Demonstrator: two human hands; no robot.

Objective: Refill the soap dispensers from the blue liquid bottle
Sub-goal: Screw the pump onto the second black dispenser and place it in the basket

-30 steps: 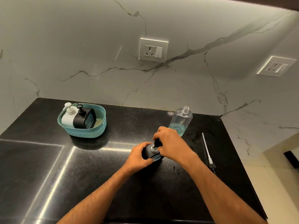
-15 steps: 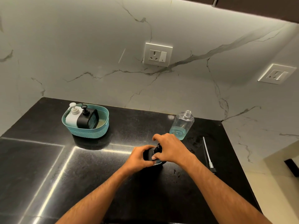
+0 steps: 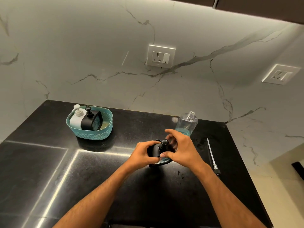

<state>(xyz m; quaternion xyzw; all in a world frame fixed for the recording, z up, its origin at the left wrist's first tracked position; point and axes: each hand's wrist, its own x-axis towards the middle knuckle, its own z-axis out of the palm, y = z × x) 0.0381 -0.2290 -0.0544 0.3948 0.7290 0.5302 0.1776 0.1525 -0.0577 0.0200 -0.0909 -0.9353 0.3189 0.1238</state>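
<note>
Black soap dispenser upright on the bench — left hand grips its body, right hand curls round the pump head; blue liquid bottle just behind, uncapped.

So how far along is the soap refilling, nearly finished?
Partway, it seems. Done: the clear bottle stands uncapped with only a little blue liquid left, its pump tube lying on the counter. In hand: the left hand steadies a black dispenser while the right hand works its pump top. Left: two dispensers wait in the teal basket; whether they are filled cannot be seen.
</note>
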